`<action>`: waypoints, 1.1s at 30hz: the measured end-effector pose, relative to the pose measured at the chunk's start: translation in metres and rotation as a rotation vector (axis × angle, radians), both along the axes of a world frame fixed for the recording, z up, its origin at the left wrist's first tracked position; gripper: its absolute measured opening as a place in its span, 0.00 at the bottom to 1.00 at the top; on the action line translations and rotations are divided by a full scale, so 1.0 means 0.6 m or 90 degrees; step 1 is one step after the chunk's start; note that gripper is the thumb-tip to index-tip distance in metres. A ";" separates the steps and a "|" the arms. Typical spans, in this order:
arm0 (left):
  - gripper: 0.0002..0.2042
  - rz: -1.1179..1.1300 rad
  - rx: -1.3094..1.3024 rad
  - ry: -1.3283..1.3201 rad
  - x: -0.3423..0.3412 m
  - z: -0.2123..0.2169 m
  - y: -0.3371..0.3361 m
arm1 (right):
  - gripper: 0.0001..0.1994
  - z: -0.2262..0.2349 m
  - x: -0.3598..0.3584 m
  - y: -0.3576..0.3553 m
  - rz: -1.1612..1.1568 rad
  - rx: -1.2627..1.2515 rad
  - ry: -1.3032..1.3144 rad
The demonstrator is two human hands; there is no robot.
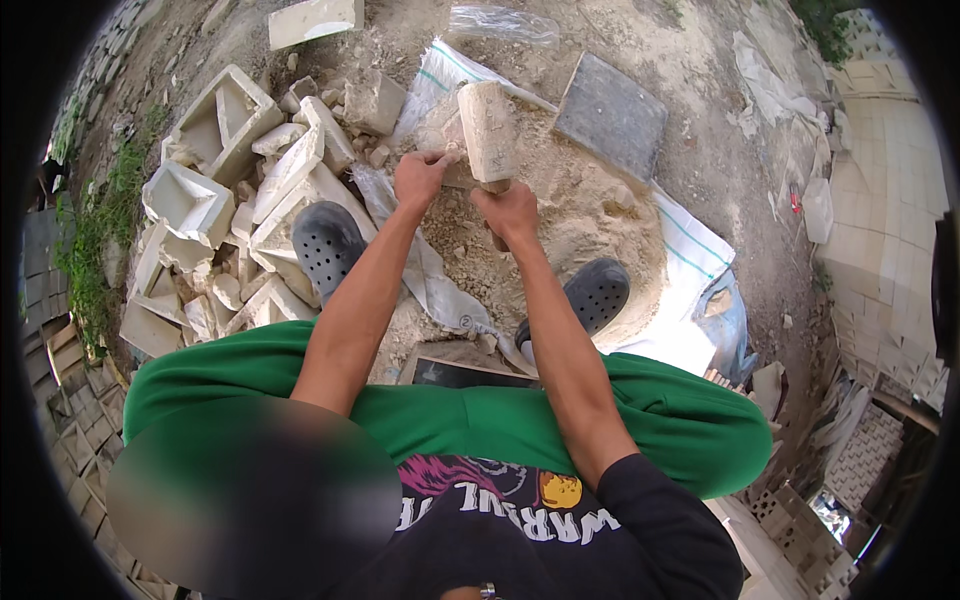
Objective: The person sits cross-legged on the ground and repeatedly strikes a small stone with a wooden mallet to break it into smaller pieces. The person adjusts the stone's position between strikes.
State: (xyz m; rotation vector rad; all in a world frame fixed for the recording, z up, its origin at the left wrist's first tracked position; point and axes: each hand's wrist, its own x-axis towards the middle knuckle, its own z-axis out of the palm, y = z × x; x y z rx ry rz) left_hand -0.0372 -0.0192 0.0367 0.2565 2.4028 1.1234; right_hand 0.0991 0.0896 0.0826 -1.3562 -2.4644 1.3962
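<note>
My right hand (508,212) is wrapped round the short handle of a mallet (487,132). Its thick, pale, dust-covered head points away from me. Just left of the mallet head, my left hand (420,180) is closed in a pinch on a small pale chunk (453,149), partly hidden by the fingers. Beneath both hands lies a heap of crushed, sandy rubble (560,215). It is spread on a white woven sack (690,238) with green stripes.
Broken white cast blocks (222,118) pile up on the left. A dark grey square slab (612,118) lies beyond the rubble to the right. My feet in grey clogs (328,243) flank the heap. A dark-topped block (470,372) sits between my legs. Stacked pale blocks (885,190) line the right.
</note>
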 end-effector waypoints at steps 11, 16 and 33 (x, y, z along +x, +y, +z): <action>0.17 0.002 0.023 0.001 0.004 -0.011 0.006 | 0.18 -0.086 0.036 -0.031 -0.028 0.035 -0.095; 0.17 0.018 0.025 -0.008 0.008 -0.007 -0.002 | 0.21 -0.027 0.014 0.001 -0.035 -0.041 -0.097; 0.18 0.018 0.009 -0.011 0.010 0.002 -0.005 | 0.17 -0.007 0.021 -0.021 -0.097 -0.129 -0.046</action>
